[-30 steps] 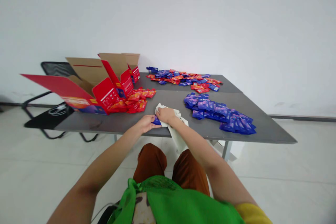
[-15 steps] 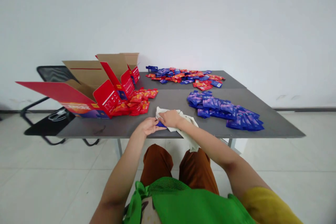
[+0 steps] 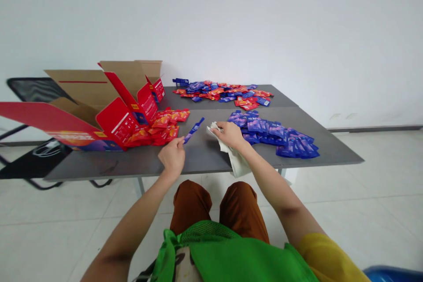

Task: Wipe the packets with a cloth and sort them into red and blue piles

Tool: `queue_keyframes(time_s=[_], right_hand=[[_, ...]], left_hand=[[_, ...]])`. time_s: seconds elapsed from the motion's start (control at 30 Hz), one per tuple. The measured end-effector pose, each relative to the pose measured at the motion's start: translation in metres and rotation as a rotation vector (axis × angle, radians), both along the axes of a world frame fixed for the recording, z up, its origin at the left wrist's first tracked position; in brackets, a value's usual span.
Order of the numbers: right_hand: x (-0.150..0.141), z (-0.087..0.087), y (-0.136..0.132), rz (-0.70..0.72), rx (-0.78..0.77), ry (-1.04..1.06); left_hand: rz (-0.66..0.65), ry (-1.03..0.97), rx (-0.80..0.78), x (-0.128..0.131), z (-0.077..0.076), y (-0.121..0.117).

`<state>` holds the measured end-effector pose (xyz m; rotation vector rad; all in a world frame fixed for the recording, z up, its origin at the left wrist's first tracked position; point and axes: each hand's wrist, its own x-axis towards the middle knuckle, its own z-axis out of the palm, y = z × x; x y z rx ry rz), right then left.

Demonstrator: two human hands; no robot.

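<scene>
The packet [image 3: 193, 131] is sitting in the left hand [image 3: 172, 155], above the near part of the desk [image 3: 198, 161]; the fingers are pinching its near end, closing down to little more than its thickness; it is showing nearly edge-on, its long axis slanting away from the person and rightward from the fingertips; whether its underside is touching the desk, I cannot tell.

The right hand [image 3: 234, 135] is standing to the right of the packet, apart from it; its fingers are curling, partly closed, around the cloth [image 3: 238, 162], whose lower part is drooping past the desk's near edge; the packet's free tip is pointing to a spot just left of the cloth and slightly farther off; the left hand is plainly the nearer one, being in contact.

Red packets [image 3: 162, 125] are lying left of the packet, beside the boxes [image 3: 120, 124]; blue packets [image 3: 269, 128] are lying beyond and to the right of the right hand; a mixed pile [image 3: 220, 91] is occupying the far part.
</scene>
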<state>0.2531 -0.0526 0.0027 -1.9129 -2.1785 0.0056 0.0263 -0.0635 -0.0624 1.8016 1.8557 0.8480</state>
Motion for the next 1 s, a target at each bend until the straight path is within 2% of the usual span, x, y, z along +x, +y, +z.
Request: queue_keyframes(time_s=[0.1, 0.2, 0.27, 0.33, 0.47, 0.6, 0.67, 0.77, 0.87, 0.93, 1.0], right_hand=[[-0.02, 0.007, -0.005, 0.051, 0.111, 0.081], [-0.049, 0.002, -0.006, 0.213, 0.094, 0.057], [-0.066, -0.008, -0.006, 0.367, 0.024, -0.014], [-0.076, -0.019, -0.006, 0.438, -0.063, -0.098], [-0.068, -0.033, 0.003, 0.291, -0.154, -0.174], [-0.047, -0.029, 0.02, 0.145, -0.146, -0.191], [-0.047, -0.028, 0.022, 0.139, -0.144, -0.201], [-0.059, -0.033, 0.011, 0.235, -0.158, -0.202], [-0.067, -0.041, 0.0, 0.311, -0.187, -0.193], [-0.06, -0.041, -0.002, 0.278, -0.195, -0.19], [-0.046, -0.036, 0.001, 0.191, -0.191, -0.19]], left_hand=[[-0.05, 0.326, 0.254, 0.003, -0.008, -0.012], [-0.21, 0.485, 0.209, 0.005, -0.008, -0.016], [-0.209, 0.549, 0.153, 0.004, -0.004, -0.018], [-0.23, 0.579, 0.124, 0.0, 0.0, -0.02], [-0.383, 0.502, 0.147, -0.009, 0.001, -0.032], [-0.432, 0.553, 0.082, -0.011, 0.006, -0.039], [-0.445, 0.633, 0.006, -0.008, 0.014, -0.038], [-0.492, 0.76, -0.089, -0.004, 0.033, -0.028], [-0.655, 0.862, -0.175, -0.005, 0.05, -0.011], [-0.78, 0.9, -0.223, -0.006, 0.058, 0.002], [-0.849, 0.919, -0.251, -0.008, 0.061, 0.012]])
